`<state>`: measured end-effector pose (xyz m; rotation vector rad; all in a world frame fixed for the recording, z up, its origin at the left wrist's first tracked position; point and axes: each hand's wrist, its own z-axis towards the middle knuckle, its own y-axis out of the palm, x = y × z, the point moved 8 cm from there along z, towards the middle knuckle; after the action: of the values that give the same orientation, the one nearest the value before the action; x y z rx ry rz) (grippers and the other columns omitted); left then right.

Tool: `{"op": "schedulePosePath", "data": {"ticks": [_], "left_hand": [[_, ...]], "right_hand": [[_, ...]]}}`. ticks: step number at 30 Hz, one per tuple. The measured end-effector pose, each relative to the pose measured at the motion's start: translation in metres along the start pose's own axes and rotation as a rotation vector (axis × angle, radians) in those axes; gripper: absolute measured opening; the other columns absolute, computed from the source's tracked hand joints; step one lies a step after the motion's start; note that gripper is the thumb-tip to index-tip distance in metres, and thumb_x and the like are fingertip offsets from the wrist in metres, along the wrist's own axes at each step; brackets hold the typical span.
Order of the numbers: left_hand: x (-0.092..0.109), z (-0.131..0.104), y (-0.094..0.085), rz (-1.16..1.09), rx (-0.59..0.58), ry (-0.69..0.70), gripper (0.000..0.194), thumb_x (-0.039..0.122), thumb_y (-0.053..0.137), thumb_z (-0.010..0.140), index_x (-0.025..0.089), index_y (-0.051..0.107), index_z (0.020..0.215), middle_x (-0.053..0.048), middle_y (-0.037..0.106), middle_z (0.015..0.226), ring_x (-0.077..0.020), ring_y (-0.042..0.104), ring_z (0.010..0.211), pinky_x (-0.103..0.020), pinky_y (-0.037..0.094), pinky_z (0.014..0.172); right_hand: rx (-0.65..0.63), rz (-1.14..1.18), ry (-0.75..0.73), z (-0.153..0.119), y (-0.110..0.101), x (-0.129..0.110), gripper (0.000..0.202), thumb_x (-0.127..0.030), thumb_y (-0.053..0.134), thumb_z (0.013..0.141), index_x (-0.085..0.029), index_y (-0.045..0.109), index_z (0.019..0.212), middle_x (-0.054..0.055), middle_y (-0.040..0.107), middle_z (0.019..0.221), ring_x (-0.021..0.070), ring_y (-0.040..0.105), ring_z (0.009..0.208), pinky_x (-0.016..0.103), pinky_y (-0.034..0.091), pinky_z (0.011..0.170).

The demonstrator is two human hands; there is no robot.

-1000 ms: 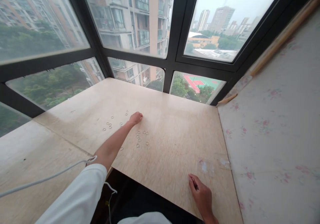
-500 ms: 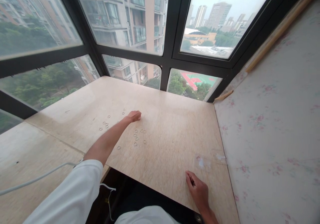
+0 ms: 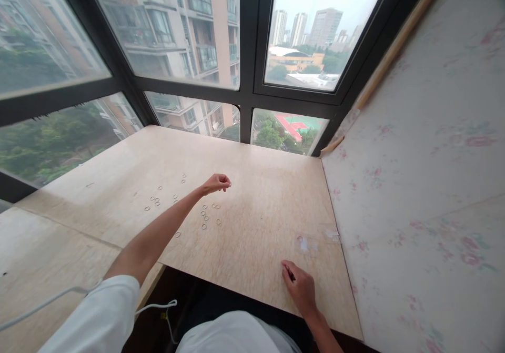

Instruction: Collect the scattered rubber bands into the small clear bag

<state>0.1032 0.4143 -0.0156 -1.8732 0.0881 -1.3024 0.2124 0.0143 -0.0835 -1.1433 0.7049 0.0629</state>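
My left hand (image 3: 218, 183) reaches out over the stone ledge (image 3: 252, 184), thumb and fingers pinched together. A tiny pale speck shows at its fingertips, too small to name. Several small thin rings (image 3: 204, 227) lie scattered on the ledge, some just below that hand, others in a looser group of rings (image 3: 157, 203) to the left of the forearm. My right hand (image 3: 300, 285) rests near the ledge's front edge with its fingers curled against the thumb. Whatever it holds, if anything, is hidden. Just beyond it lies a clear plastic bag (image 3: 305, 242) with a white label.
Dark window frames (image 3: 246, 79) rise behind the ledge. On the right stands a wall with flowered paper (image 3: 394, 211), and a small piece of clear plastic (image 3: 331, 234) lies at its foot. A white cable (image 3: 43, 305) runs beside my left sleeve.
My left hand has shifted a little to the right, away from the rings, and its pinched fingertips now show. The camera view has turned slightly right. My right hand keeps its curled shape.
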Motion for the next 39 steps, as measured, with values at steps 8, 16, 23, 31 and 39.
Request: {"op": "schedulePosePath", "data": {"ticks": [8, 16, 23, 31, 39], "left_hand": [[0.086, -0.008, 0.077, -0.601, -0.117, 0.112, 0.021, 0.030, 0.065, 0.071, 0.011, 0.059, 0.078, -0.008, 0.067, 0.079, -0.0054, 0.051, 0.052, -0.019, 0.038, 0.049], [0.146, -0.022, 0.185, -0.649, -0.319, 0.131, 0.026, 0.030, 0.070, 0.069, 0.011, 0.064, 0.086, -0.007, 0.068, 0.077, -0.0078, 0.055, 0.052, -0.020, 0.042, 0.047], [0.174, -0.025, 0.247, -0.267, -0.337, 0.285, 0.014, 0.022, 0.061, 0.076, 0.015, 0.071, 0.084, -0.004, 0.069, 0.072, -0.0086, 0.056, 0.048, -0.021, 0.043, 0.050], [0.168, -0.022, 0.241, -0.169, -0.203, 0.313, 0.018, 0.025, 0.057, 0.080, 0.015, 0.071, 0.087, -0.006, 0.071, 0.085, -0.0082, 0.059, 0.049, -0.021, 0.045, 0.056], [0.112, -0.070, 0.203, -0.400, 0.194, -0.031, 0.020, 0.027, 0.054, 0.081, 0.015, 0.067, 0.088, -0.003, 0.068, 0.077, -0.0099, 0.058, 0.054, -0.021, 0.045, 0.053]], "right_hand": [[0.005, 0.043, 0.034, 0.004, -0.004, -0.002, 0.031, -0.031, 0.040, 0.090, -0.021, 0.070, 0.092, 0.004, 0.072, 0.076, 0.0156, 0.067, 0.065, 0.023, 0.046, 0.060], [0.001, 0.110, 0.091, 0.003, -0.007, 0.001, 0.029, -0.031, 0.043, 0.089, -0.022, 0.070, 0.094, 0.003, 0.072, 0.079, 0.0154, 0.066, 0.067, 0.023, 0.045, 0.063], [0.003, 0.152, 0.114, 0.005, -0.008, 0.002, 0.025, -0.027, 0.045, 0.087, -0.022, 0.069, 0.095, 0.002, 0.072, 0.080, 0.0160, 0.066, 0.068, 0.024, 0.045, 0.065], [0.023, 0.196, 0.138, 0.004, -0.007, 0.007, 0.026, -0.029, 0.046, 0.087, -0.021, 0.069, 0.094, 0.001, 0.071, 0.074, 0.0143, 0.064, 0.063, 0.022, 0.044, 0.060], [0.009, 0.198, 0.175, 0.007, -0.006, 0.009, 0.030, -0.035, 0.045, 0.088, -0.020, 0.070, 0.092, 0.003, 0.071, 0.074, 0.0157, 0.064, 0.063, 0.023, 0.046, 0.061]]}}
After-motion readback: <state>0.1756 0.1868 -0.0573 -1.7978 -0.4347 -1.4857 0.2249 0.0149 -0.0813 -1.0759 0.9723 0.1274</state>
